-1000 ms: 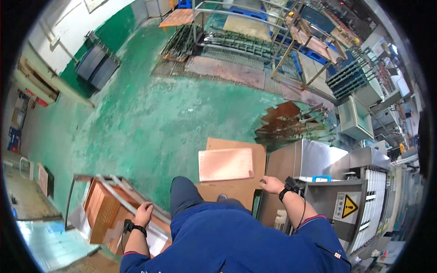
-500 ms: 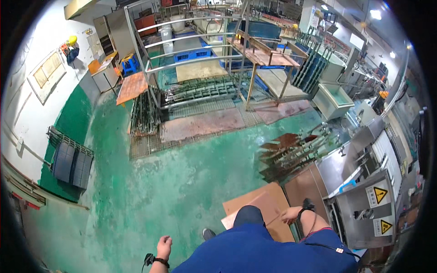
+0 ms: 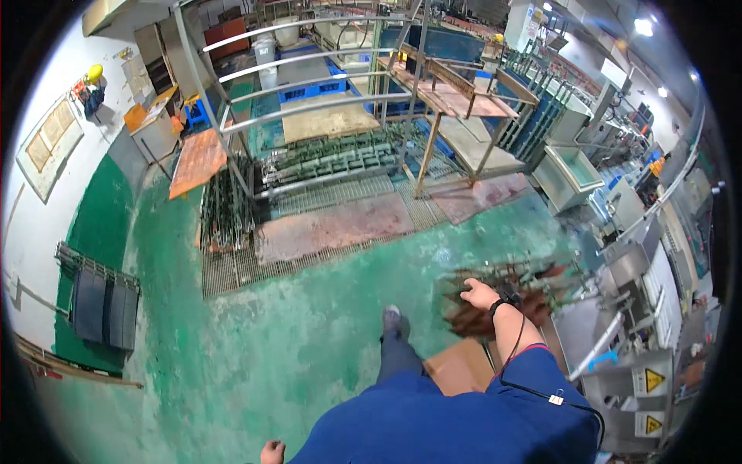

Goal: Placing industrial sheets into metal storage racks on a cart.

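My right hand (image 3: pixel 479 295), with a dark wrist strap and a cable running down the arm, is stretched forward over a low rack of brown, rust-coloured plates (image 3: pixel 533 305); it holds nothing and its fingers look loosely apart. The rack is blurred, so I cannot tell whether the hand touches it. My left hand (image 3: pixel 272 451) hangs at my side at the lower edge, only partly in view, with nothing seen in it. One leg and shoe (image 3: pixel 393 317) step forward on the green floor. A brown cardboard sheet (image 3: pixel 464 367) lies by my feet.
A metal floor grating (image 3: pixel 309 247) with a reddish mat lies ahead. Beyond it stands a steel-tube frame (image 3: pixel 309 100) with racks and wooden platforms. Grey machines with yellow warning signs (image 3: pixel 649 387) line the right. Dark crates (image 3: pixel 100 298) lean at the left wall.
The view has tilted up and forward across the floor. My right hand left the cardboard sheet and reached out to the rack of brown plates. My left hand dropped to the lower edge.
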The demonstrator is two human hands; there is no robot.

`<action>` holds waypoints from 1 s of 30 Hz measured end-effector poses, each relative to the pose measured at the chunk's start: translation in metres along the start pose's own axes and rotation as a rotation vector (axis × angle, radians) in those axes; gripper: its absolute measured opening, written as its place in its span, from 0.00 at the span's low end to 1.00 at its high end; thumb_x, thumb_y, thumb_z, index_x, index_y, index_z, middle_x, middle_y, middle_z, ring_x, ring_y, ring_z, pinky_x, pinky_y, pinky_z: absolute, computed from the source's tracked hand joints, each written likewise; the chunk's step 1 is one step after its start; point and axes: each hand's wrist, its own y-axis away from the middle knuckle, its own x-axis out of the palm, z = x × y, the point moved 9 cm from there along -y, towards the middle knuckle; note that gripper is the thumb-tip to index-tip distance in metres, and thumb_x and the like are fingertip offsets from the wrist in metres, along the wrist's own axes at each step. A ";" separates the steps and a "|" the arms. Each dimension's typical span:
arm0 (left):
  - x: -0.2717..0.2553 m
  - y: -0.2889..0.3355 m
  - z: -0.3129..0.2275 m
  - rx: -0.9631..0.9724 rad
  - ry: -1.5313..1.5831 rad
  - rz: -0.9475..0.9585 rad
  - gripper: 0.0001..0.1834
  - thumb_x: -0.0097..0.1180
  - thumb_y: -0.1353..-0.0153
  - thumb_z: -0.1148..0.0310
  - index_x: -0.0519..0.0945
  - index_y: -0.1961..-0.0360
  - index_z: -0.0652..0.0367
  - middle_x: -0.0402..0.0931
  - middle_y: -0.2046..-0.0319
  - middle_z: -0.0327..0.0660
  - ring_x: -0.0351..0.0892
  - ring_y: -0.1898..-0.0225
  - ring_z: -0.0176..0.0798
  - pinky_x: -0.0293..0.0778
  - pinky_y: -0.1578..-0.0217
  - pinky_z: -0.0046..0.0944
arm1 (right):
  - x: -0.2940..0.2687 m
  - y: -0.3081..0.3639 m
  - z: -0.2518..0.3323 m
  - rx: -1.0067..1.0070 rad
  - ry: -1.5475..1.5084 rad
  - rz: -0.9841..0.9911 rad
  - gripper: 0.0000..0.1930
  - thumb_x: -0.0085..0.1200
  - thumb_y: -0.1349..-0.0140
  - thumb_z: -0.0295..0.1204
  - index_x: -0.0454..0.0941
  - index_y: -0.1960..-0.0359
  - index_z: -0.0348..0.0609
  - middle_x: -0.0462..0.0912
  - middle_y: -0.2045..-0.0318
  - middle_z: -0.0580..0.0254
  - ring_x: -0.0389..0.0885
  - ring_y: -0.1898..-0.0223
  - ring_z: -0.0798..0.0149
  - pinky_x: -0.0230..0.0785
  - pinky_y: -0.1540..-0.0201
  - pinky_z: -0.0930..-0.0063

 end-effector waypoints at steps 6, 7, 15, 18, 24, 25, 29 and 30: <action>0.058 -0.069 -0.052 -0.118 -0.127 0.231 0.35 0.59 0.41 0.53 0.64 0.38 0.62 0.58 0.39 0.49 0.61 0.39 0.53 0.62 0.41 0.46 | -0.057 -0.197 0.008 0.056 -0.041 -0.074 0.27 0.54 0.42 0.47 0.76 0.51 0.36 0.80 0.54 0.39 0.77 0.49 0.43 0.68 0.46 0.58; 0.054 -0.079 -0.099 -0.105 -0.105 0.157 0.30 0.58 0.40 0.55 0.69 0.42 0.62 0.66 0.44 0.49 0.68 0.44 0.49 0.66 0.44 0.44 | -0.062 -0.223 0.029 0.049 -0.036 -0.063 0.27 0.54 0.42 0.47 0.76 0.51 0.36 0.80 0.54 0.39 0.77 0.49 0.43 0.68 0.46 0.58; -0.058 -0.164 -0.526 0.338 0.204 0.082 0.20 0.58 0.39 0.63 0.77 0.49 0.64 0.81 0.55 0.48 0.81 0.55 0.40 0.75 0.52 0.38 | -0.193 -0.352 0.158 -0.227 0.021 -0.118 0.21 0.51 0.38 0.45 0.79 0.56 0.39 0.82 0.59 0.44 0.80 0.54 0.46 0.70 0.51 0.58; -0.068 -0.217 -0.556 0.410 0.167 0.139 0.19 0.59 0.40 0.64 0.77 0.49 0.63 0.82 0.56 0.48 0.81 0.55 0.40 0.75 0.53 0.38 | -0.251 -0.373 0.151 -0.240 -0.025 -0.254 0.18 0.52 0.37 0.42 0.79 0.55 0.39 0.83 0.60 0.46 0.82 0.56 0.50 0.72 0.53 0.61; -0.093 -0.329 -0.504 0.132 -0.215 0.020 0.23 0.59 0.45 0.58 0.78 0.52 0.63 0.80 0.55 0.52 0.80 0.53 0.49 0.74 0.50 0.42 | -0.327 -0.383 0.024 -0.090 -0.119 -0.529 0.30 0.58 0.41 0.38 0.66 0.42 0.31 0.75 0.49 0.32 0.72 0.44 0.38 0.65 0.41 0.56; -0.104 -0.329 -0.500 0.117 -0.221 0.016 0.23 0.59 0.45 0.58 0.78 0.52 0.63 0.80 0.55 0.52 0.80 0.53 0.49 0.74 0.50 0.42 | -0.357 -0.383 0.021 0.039 -0.120 -0.575 0.28 0.57 0.41 0.39 0.68 0.45 0.30 0.76 0.51 0.31 0.74 0.47 0.35 0.67 0.44 0.53; -0.107 -0.352 -0.496 0.044 -0.029 -0.107 0.20 0.58 0.45 0.60 0.80 0.55 0.63 0.81 0.58 0.51 0.82 0.59 0.48 0.75 0.56 0.43 | -0.480 -0.439 -0.013 0.039 -0.060 -0.811 0.27 0.52 0.38 0.45 0.72 0.49 0.31 0.77 0.54 0.32 0.75 0.48 0.36 0.67 0.47 0.52; -0.104 -0.352 -0.509 -0.015 0.056 -0.159 0.20 0.57 0.44 0.61 0.79 0.54 0.63 0.82 0.59 0.50 0.82 0.60 0.47 0.76 0.57 0.43 | -0.507 -0.451 -0.023 0.024 -0.032 -0.909 0.27 0.53 0.38 0.44 0.72 0.48 0.31 0.78 0.55 0.32 0.75 0.50 0.36 0.67 0.46 0.53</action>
